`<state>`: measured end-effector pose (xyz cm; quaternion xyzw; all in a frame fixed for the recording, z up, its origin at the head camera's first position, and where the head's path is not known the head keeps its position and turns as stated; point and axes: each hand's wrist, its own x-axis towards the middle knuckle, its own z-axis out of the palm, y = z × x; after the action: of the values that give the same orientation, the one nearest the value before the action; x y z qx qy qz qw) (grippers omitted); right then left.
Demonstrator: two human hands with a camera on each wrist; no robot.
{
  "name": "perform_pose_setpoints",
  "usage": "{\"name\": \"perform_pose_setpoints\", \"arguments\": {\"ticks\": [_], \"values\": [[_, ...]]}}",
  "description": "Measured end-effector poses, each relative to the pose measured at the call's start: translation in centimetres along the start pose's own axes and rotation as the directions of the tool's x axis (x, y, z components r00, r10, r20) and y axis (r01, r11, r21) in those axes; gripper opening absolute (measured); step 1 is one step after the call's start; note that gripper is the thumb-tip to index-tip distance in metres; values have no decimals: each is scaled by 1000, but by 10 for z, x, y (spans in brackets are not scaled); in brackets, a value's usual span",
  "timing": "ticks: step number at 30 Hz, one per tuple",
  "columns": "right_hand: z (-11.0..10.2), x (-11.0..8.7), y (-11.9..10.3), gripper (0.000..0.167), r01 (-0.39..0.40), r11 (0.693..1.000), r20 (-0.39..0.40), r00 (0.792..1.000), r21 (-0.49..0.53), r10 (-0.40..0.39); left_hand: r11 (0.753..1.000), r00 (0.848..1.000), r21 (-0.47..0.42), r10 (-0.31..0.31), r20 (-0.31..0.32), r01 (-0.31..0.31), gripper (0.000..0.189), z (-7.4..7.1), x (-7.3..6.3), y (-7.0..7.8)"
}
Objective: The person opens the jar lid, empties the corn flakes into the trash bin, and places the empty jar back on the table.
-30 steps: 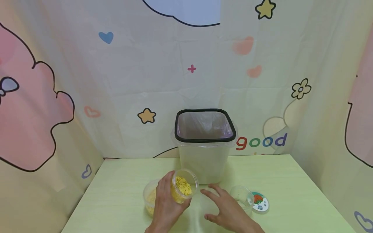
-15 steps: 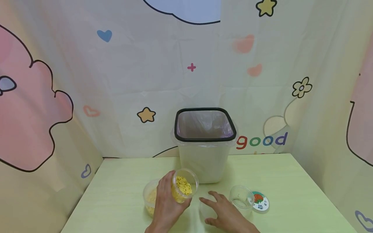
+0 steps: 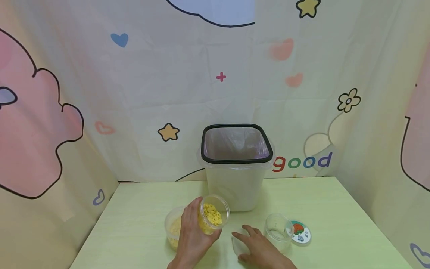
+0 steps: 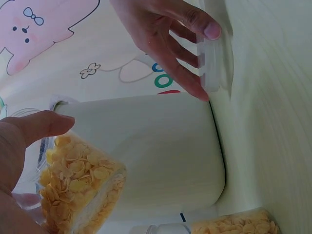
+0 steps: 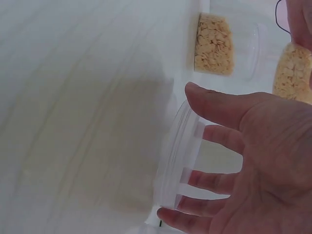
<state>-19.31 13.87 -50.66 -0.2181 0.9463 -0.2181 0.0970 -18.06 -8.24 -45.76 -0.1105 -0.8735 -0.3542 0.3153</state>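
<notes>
1. Left hand point(image 3: 195, 231): clamped round a clear plastic jar point(image 3: 213, 216), thumb on one side and fingers on the other. The jar was held above the tabletop point(image 3: 322, 201) in front of the bin, tilted, its uncovered mouth turned up and towards the right hand. Yellow flakes point(image 4: 75, 170) lay inside.
2. Right hand point(image 3: 263, 248): thumb and fingers were spread across a clear lid point(image 5: 178, 156) and gripped its rim from opposite sides. The lid was low over the tabletop; whether it touched the surface I could not tell.
3. Second flake jar point(image 3: 173, 228): stood on the tabletop just beyond the left hand, partly hidden by it and filled part way.
4. Clear plastic tub point(image 3: 279, 229): stood just beside the right hand, with a round printed disc point(image 3: 301, 233), green-edged with a red picture, next to it.
5. Waste bin point(image 3: 235, 188): stood at the rear of the tabletop, its bag point(image 3: 235, 144) held under a black rim point(image 3: 236, 161). A printed cloth point(image 3: 147, 86) hung behind.
</notes>
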Motion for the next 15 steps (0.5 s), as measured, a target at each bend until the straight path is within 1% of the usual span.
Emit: {"name": "perform_pose_setpoints", "arguments": {"ticks": [4,10,15], "values": [[3,2,1,63,-35,999,26,999,4,35,1000,1000,-4,2,-3,-3,100,0,0,-1],[6,3,1,64,-39,999,31,999,-32,40,1000,1000,-12,-5,5,5,100,-1,0,-1],[7,3,1,68,-49,999,38,998,-2,49,1000,1000,-16,-13,14,13,100,-2,0,-1]]}}
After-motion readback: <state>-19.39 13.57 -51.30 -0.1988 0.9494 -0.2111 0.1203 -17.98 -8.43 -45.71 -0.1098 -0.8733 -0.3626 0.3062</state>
